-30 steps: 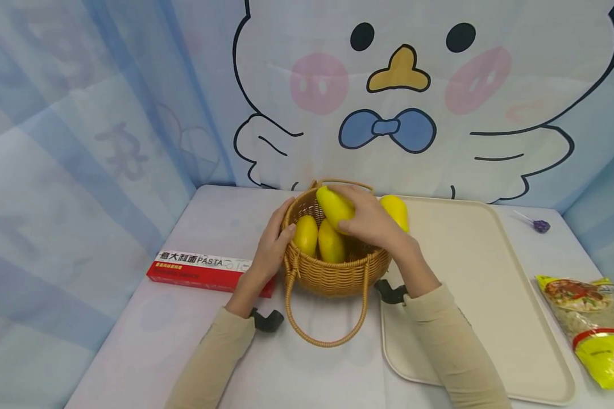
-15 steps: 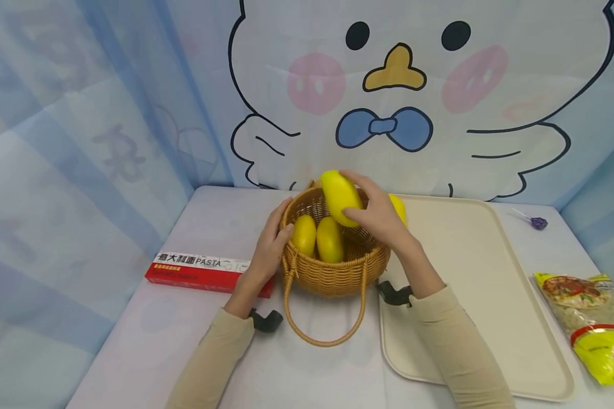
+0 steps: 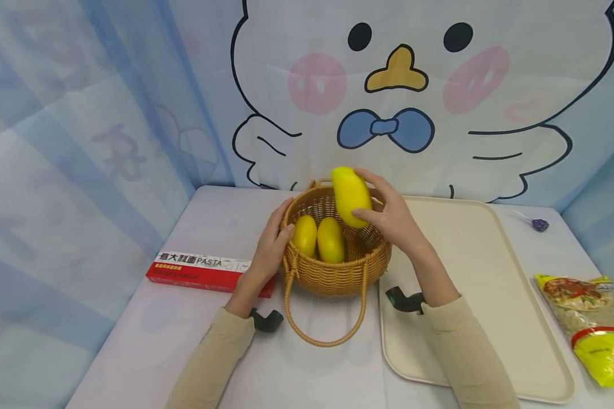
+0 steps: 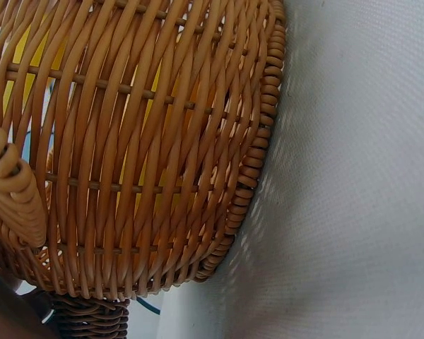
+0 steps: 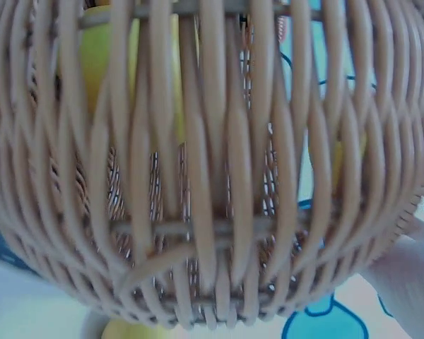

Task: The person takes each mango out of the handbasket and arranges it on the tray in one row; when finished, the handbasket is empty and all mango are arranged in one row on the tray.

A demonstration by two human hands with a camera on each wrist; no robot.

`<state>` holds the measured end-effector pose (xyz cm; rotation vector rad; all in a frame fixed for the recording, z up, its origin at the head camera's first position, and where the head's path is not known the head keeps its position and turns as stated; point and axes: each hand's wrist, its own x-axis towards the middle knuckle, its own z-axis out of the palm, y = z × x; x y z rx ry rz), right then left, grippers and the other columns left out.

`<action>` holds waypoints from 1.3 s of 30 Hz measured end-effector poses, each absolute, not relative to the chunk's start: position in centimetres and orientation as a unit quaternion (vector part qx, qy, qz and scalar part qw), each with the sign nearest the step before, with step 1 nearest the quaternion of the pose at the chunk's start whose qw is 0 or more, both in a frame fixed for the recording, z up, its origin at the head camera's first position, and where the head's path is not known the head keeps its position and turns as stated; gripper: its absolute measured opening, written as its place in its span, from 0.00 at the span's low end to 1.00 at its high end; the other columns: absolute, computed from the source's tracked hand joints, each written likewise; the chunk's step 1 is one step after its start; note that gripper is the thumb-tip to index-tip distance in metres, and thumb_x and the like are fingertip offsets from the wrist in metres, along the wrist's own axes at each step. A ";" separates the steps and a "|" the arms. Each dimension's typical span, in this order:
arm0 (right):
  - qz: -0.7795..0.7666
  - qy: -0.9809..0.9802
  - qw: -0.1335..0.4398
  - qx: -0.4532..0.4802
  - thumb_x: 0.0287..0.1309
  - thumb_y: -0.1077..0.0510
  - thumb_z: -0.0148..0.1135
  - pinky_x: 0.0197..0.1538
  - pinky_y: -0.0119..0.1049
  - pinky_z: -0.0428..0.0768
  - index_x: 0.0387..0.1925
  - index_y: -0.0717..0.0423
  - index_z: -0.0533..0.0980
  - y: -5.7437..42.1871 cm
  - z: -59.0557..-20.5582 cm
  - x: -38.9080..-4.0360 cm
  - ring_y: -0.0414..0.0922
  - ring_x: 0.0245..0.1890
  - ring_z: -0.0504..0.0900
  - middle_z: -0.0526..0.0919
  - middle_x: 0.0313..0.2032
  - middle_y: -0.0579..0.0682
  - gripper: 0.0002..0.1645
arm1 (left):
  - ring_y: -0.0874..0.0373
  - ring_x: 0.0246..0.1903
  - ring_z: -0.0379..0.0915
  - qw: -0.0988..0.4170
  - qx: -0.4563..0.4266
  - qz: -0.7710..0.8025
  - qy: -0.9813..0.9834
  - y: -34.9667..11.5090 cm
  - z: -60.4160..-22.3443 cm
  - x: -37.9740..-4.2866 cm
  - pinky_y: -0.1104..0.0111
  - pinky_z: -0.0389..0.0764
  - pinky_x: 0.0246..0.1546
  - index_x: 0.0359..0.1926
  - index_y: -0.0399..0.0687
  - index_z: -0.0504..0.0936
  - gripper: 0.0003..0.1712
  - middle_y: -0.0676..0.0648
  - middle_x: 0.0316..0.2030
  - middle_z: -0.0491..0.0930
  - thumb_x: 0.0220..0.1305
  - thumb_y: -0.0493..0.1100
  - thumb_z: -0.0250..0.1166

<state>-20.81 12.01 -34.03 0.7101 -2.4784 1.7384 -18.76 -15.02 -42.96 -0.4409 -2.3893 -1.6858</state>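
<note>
My right hand point(image 3: 396, 218) grips a yellow mango point(image 3: 349, 196) between fingers and thumb, above the right back part of a round wicker basket point(image 3: 332, 282). The basket's left side is held by my left hand point(image 3: 271, 245), its thumb at the rim. Two more mangoes, a left one point(image 3: 305, 235) and a right one point(image 3: 330, 241), lie inside. Woven strands fill most of both wrist views, with yellow showing through gaps in the basket wall point(image 4: 162, 141). In the right wrist view, a yellow thing point(image 5: 131, 330) peeks out below the basket; most of it is hidden.
A beige tray point(image 3: 481, 284) lies right of the basket, under my right forearm. On the left is a red and white pasta box point(image 3: 199, 274). A purple lollipop point(image 3: 539, 225) and a yellow food bag point(image 3: 588, 329) sit at the right. One basket handle point(image 3: 327, 343) hangs forward.
My right hand has lifted the mango up and to the right from inside the basket. The yellow mango behind that hand is now covered in the head view. My left hand stays put.
</note>
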 end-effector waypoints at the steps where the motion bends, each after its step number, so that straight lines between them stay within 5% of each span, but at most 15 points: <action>1: 0.561 -0.795 0.021 0.230 0.61 0.60 0.65 0.66 0.55 0.75 0.74 0.38 0.60 12.2 -34.0 -20.7 0.56 0.69 0.67 0.62 0.73 0.47 0.43 | 0.56 0.74 0.55 0.092 -0.148 -0.568 -0.804 -15.0 -42.9 -18.7 0.52 0.58 0.76 0.76 0.73 0.54 0.32 0.58 0.75 0.56 0.73 0.53 0.46; 16: 0.602 -0.764 0.120 0.198 0.60 0.68 0.63 0.57 0.23 0.76 0.73 0.44 0.63 16.6 -34.0 -18.7 0.42 0.59 0.73 0.65 0.71 0.48 0.42 | 0.56 0.74 0.54 0.088 -0.153 -0.568 -0.804 -14.7 -43.1 -18.8 0.52 0.57 0.76 0.76 0.74 0.53 0.32 0.58 0.76 0.55 0.74 0.53 0.45; 27: 0.577 -0.794 0.145 0.128 0.61 0.63 0.63 0.59 0.34 0.74 0.73 0.37 0.61 19.9 -34.1 -19.5 0.40 0.61 0.71 0.63 0.73 0.43 0.42 | 0.57 0.75 0.53 0.088 -0.147 -0.574 -0.801 -15.0 -42.9 -18.6 0.52 0.55 0.77 0.76 0.73 0.53 0.32 0.58 0.76 0.55 0.75 0.50 0.45; 33: 0.562 -0.813 0.130 0.082 0.63 0.60 0.62 0.58 0.31 0.76 0.76 0.38 0.58 21.4 -35.6 -20.6 0.48 0.64 0.71 0.59 0.75 0.46 0.43 | 0.52 0.76 0.51 0.078 -0.148 -0.573 -0.803 -15.1 -42.5 -18.4 0.52 0.53 0.77 0.78 0.63 0.51 0.33 0.52 0.77 0.53 0.75 0.45 0.44; 39: 0.543 -0.833 0.102 0.031 0.64 0.56 0.61 0.67 0.53 0.74 0.77 0.37 0.55 22.8 -37.6 -21.5 0.55 0.67 0.67 0.56 0.77 0.46 0.43 | 0.49 0.76 0.52 0.064 -0.149 -0.572 -0.804 -14.4 -40.1 -16.9 0.51 0.54 0.77 0.78 0.51 0.52 0.33 0.47 0.77 0.53 0.74 0.43 0.44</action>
